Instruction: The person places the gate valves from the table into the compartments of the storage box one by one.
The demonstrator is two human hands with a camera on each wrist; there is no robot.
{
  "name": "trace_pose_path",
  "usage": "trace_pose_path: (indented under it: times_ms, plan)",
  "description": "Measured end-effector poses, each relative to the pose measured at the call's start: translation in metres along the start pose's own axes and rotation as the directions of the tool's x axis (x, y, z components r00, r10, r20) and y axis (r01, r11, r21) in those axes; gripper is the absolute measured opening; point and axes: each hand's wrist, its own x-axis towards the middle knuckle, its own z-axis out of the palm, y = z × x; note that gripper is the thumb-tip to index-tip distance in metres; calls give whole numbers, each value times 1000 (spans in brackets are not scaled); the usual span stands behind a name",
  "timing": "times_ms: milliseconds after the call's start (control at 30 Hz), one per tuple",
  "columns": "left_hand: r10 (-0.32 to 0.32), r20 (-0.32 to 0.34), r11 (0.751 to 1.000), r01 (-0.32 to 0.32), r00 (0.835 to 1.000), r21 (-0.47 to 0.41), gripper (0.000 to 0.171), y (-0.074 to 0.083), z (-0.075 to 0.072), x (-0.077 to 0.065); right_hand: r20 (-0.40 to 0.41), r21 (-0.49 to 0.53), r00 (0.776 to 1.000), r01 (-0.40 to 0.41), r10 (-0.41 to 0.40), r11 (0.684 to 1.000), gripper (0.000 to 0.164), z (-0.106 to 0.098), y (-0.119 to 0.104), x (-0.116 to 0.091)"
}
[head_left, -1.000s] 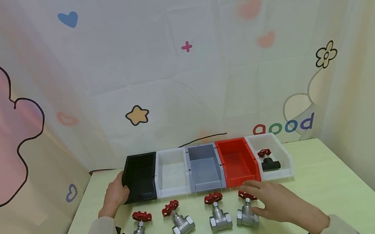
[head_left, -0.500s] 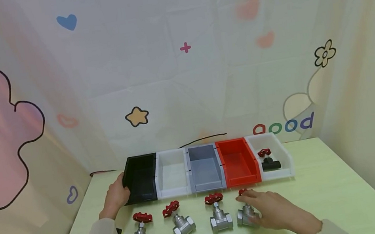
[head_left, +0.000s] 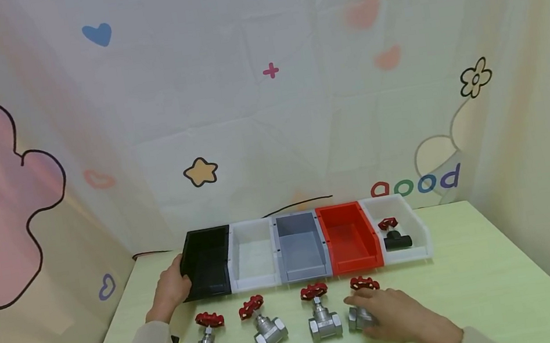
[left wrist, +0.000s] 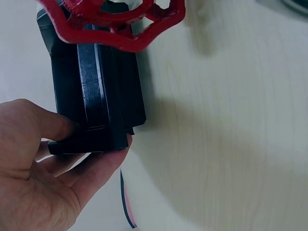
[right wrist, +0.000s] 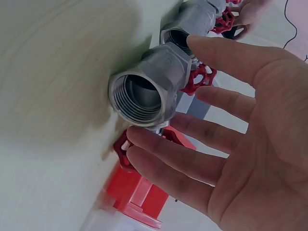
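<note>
Left hand [head_left: 170, 287] pinches the side of the black bin [head_left: 207, 263], then three red-wheeled metal valves [head_left: 270, 333] sit spaced out along the desk [head_left: 486, 282]. Right hand [head_left: 397, 313] has its fingers kinda loose and apart around the rightmost valve [head_left: 357, 318], just in front of the red bin [head_left: 350, 240].

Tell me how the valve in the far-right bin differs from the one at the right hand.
The black valve has a dark body, the silver valve a metallic one.
The black valve lies in the white bin, the silver valve on the table.
In the head view, the right hand partly covers the silver valve; the black valve is uncovered.
Both have a red handwheel.
</note>
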Motion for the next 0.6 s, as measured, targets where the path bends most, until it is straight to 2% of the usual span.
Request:
trace_pose_path:
  times_ms: [300,600]
  plan:
    - [1,8,1000,-1,1000,10,63,-2,0,-1,29,17,999,-28,28,999,63,10,0,4]
    - [-7,19,1000,7,1000,-14,63,-1,-1,0,-49,-35,999,-14,12,999,59,20,-2,5]
